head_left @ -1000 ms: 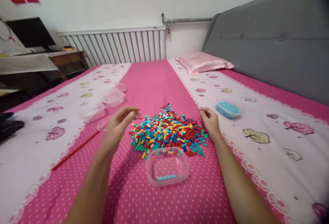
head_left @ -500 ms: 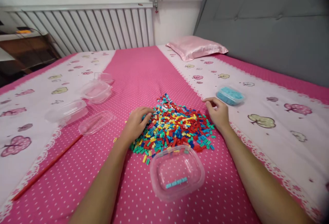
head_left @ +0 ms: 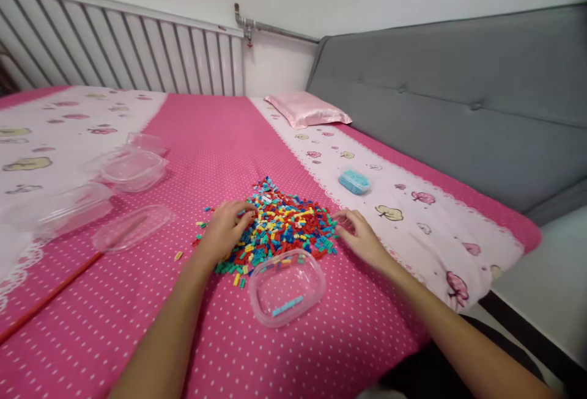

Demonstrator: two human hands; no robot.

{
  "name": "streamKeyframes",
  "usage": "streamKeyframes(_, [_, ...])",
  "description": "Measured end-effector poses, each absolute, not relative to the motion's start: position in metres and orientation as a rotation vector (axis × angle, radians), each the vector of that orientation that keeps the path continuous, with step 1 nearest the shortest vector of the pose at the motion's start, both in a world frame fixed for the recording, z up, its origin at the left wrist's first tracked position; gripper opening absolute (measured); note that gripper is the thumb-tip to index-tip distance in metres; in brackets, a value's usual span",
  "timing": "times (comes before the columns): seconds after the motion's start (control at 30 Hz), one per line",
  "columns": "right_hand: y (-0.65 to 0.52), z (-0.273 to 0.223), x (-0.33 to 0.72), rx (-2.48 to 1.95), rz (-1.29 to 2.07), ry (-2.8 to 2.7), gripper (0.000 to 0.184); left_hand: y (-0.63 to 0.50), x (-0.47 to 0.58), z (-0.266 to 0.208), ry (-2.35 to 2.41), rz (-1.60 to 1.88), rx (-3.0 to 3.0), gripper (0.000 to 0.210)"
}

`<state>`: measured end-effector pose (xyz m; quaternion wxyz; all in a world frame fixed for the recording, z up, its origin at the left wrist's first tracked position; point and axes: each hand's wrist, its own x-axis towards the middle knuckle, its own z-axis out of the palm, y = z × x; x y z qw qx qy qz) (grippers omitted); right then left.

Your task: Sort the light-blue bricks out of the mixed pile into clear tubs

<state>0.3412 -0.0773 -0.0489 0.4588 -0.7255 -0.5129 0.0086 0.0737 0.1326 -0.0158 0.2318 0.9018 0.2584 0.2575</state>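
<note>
the left hand was at the little blocks; i couldn't tell if its fingers pinched any. the right hand, fingers apart, was beside them.

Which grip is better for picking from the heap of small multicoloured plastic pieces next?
Probably the left. The left grip has its curled fingers over the left part of the heap, while the right grip only comes to the heap's right edge.
</note>
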Motion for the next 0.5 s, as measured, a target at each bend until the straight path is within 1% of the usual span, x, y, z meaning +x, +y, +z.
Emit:
streamKeyframes(0.1, [-0.083,-0.051,0.331,-1.81,0.06,-1.289,0.019,0.124,0.079,-0.006,0.641,0.619,2.467,0.038])
streamKeyframes(0.23, [-0.087,-0.038,0.329,-1.813,0.123,-1.414,0.015,0.115,0.077,0.007,0.475,0.302,2.367,0.046])
streamKeyframes(0.37, [-0.092,-0.019,0.352,-1.812,0.14,-1.513,0.016,0.11,0.074,0.011,0.373,-0.044,2.14,0.044])
streamKeyframes(0.5, [-0.092,-0.019,0.376,-1.834,0.177,-1.521,0.017,0.108,0.076,0.005,0.367,-0.162,2.146,0.041])
